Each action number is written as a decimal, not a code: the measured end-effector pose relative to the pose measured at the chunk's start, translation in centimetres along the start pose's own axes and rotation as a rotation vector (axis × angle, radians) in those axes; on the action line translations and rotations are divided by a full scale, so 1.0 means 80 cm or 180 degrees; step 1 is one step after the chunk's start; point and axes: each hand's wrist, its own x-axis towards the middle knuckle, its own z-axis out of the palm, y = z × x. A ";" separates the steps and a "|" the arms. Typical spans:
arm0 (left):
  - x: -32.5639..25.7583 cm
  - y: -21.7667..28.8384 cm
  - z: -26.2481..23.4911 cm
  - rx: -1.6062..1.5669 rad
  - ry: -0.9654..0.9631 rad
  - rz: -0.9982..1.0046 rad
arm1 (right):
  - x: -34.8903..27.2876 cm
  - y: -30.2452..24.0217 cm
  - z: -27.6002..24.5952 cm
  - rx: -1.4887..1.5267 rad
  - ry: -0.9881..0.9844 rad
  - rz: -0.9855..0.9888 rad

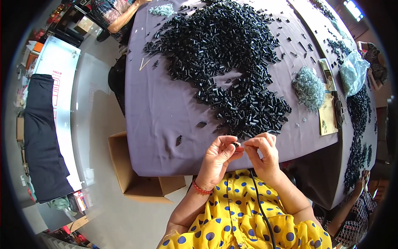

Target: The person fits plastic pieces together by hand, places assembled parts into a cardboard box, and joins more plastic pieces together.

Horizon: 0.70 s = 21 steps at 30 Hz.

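Note:
Just past the table's near edge, my left hand [219, 158] pinches a small black tubular plastic part [236, 144] between thumb and fingers. Close on its right, my right hand [264, 157] has thumb and forefinger pressed together beside that part. Whatever those right fingertips hold is too small to make out. Beyond both hands spreads a large heap of similar black parts [215, 45], its nearest edge almost at my fingers. Two loose dark pieces, one [201, 124] nearer the heap and another [179, 140], lie to the left. A mound of small clear pieces [309, 89] sits at the right.
Purple-grey cloth covers the table [157, 112]. An open cardboard box [124, 174] stands below its left corner. Rightward lie a yellow pad [328, 118], eyeglasses [339, 113] and a clear plastic bag [354, 72]. Other people sit around: one sleeve [112, 14] far left, hands [365, 178] lower right.

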 end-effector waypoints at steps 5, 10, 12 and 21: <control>0.001 -0.004 0.001 0.0914 0.0111 0.0459 | 0.002 -0.002 -0.001 -0.0085 -0.0008 -0.0034; 0.000 -0.006 0.001 0.1088 0.0097 0.0572 | 0.001 0.002 0.002 -0.0112 0.0004 -0.0030; 0.000 -0.007 0.001 0.1143 0.0086 0.0585 | 0.001 0.002 0.003 -0.0121 0.0002 -0.0029; 0.002 -0.009 0.000 0.1070 0.0050 0.0535 | -0.001 0.008 0.005 -0.0287 -0.0005 -0.0190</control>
